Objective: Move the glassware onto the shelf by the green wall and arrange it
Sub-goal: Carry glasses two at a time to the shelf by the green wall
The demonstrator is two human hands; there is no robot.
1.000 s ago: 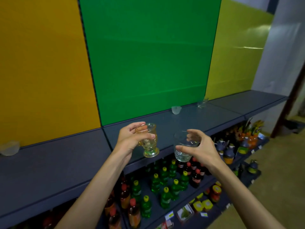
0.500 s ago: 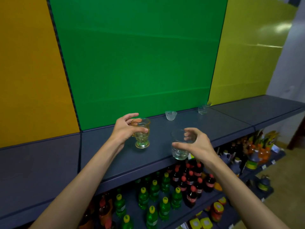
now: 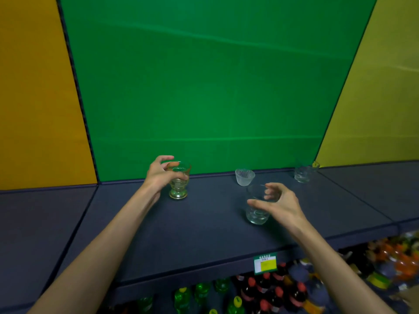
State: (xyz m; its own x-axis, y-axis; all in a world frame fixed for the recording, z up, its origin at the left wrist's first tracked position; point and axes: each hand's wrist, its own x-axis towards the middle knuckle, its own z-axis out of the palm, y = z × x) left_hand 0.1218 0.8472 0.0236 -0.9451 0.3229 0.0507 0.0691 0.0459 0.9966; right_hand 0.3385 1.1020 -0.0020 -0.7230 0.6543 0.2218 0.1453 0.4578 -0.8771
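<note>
Near the middle of the frame, two glasses are now set down on the dark blue shelf (image 3: 204,234) below the green wall panel (image 3: 204,87). A second ago both were held up in the air in front of the shelf edge. The yellow-tinted footed glass cup (image 3: 179,181) is stood upright, left of centre, close to the wall. It is wrapped by the left hand (image 3: 162,175), with a fingertip seen over its rim. The clear round glass tumbler (image 3: 257,206) is stood upright to the right of centre, nearer the front. It is loosely cupped by the right hand (image 3: 281,203); the fingers are spread wide, so the hold looks as if it is being let go.

Just behind the tumbler, a small ribbed clear glass cup (image 3: 244,177) is seen. Further right, by the corner of the yellow-green panel (image 3: 381,98), a small clear glass (image 3: 302,174) is stood. An orange panel (image 3: 34,87) is seen at the upper left. Below the shelf edge, a green price tag (image 3: 265,264) and rows of coloured drink bottles (image 3: 260,291) are seen at the bottom.

So the moving part is likely done for these two. Lining up with the others is probably what is left.
</note>
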